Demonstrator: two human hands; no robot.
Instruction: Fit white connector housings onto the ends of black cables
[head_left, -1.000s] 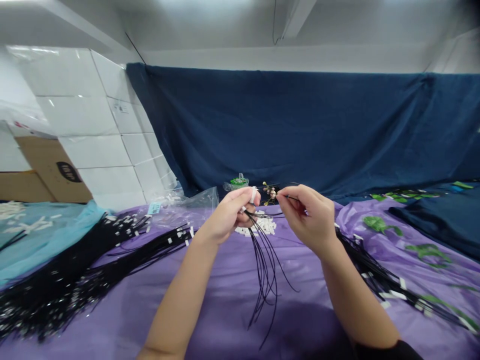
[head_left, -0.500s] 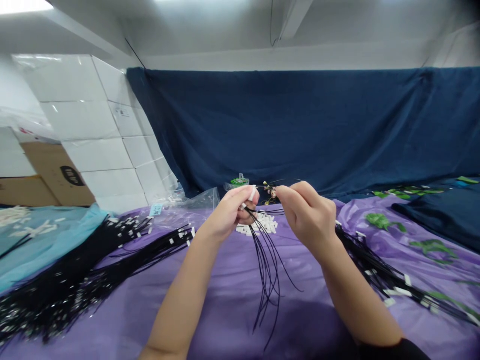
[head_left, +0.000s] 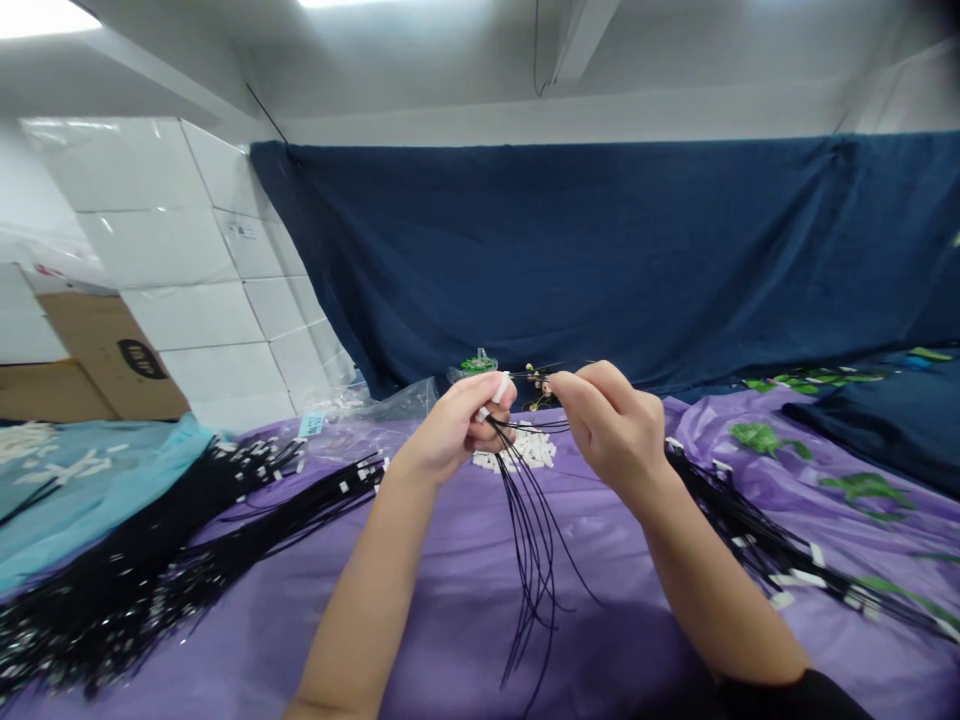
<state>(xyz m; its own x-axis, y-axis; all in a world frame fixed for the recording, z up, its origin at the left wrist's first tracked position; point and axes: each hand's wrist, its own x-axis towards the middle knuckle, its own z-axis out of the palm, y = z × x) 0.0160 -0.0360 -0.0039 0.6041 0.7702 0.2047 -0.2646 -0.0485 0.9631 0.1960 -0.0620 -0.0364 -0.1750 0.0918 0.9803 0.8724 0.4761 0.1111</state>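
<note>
My left hand (head_left: 459,425) pinches a small white tube (head_left: 501,386) between thumb and forefinger and also holds several thin black cords (head_left: 534,545) that hang down toward the purple cloth (head_left: 450,590). Just right of it, my right hand (head_left: 611,425) is closed on the end of one black cord (head_left: 534,378), held level with the white tube. Both hands are raised above the table, close together. Behind them a small heap of white tubes (head_left: 525,452) lies on the cloth.
A big pile of black cords with white tubes (head_left: 150,560) lies at the left, another bundle (head_left: 757,535) at the right. A clear plastic bag (head_left: 375,415), white boxes (head_left: 195,290), a cardboard box (head_left: 112,350), green leaf pieces (head_left: 757,437) and a dark blue curtain (head_left: 600,260) surround the table.
My right hand has moved a little left, bringing its cord end closer to the white tube in my left hand. The view has shifted slightly.
</note>
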